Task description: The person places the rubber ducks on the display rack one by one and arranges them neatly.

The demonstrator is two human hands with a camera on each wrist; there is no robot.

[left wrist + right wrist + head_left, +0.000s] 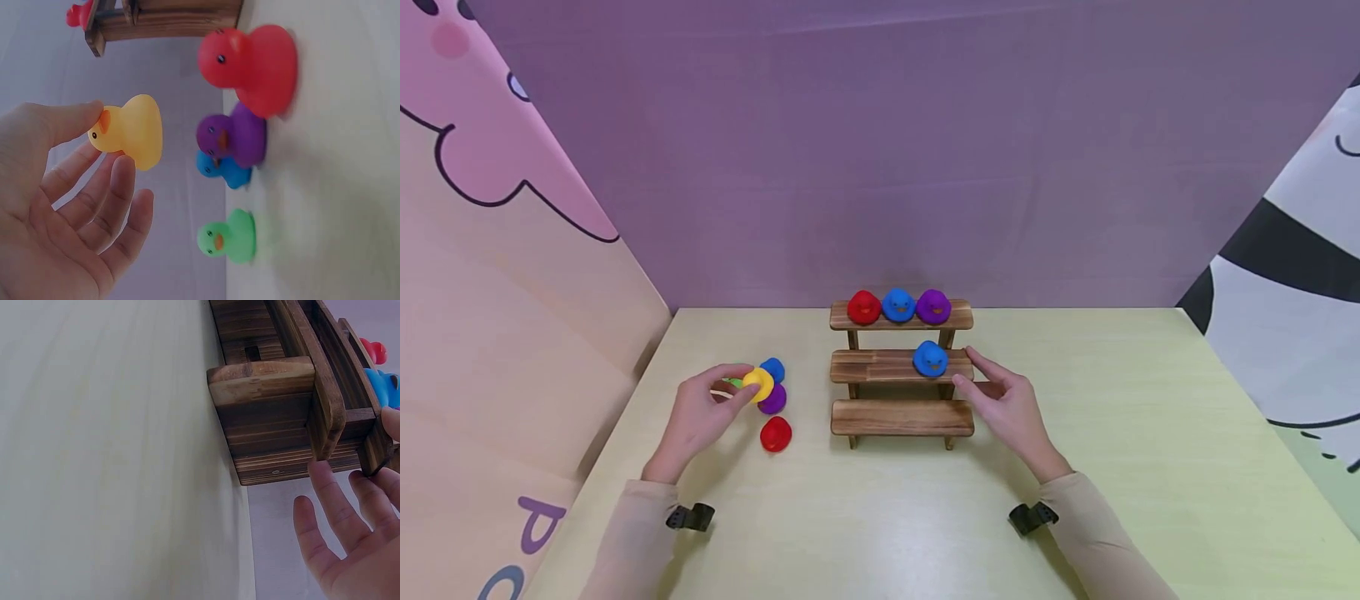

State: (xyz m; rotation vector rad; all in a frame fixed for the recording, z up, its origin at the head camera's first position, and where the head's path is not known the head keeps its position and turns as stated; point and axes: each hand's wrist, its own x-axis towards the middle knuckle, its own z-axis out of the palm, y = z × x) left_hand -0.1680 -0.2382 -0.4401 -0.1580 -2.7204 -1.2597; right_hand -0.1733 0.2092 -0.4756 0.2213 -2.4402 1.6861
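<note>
My left hand (694,417) pinches a yellow rubber duck (758,385) between thumb and fingers, raised above the table in the left wrist view. Below and beside it stand a red duck (265,72), a purple duck (240,134), a blue duck (228,170) and a green duck (234,237). My right hand (1009,414) holds the right end of a three-step wooden stand (887,417) at the middle step, thumb in front and forefinger behind. Next to its fingertips a blue duck (930,359) sits on that step.
On the top step a red duck (864,307), a blue duck (898,306) and a purple duck (934,307) sit in a row. The stand is on a pale table (1105,417), near the purple back wall (895,150). Printed panels flank both sides.
</note>
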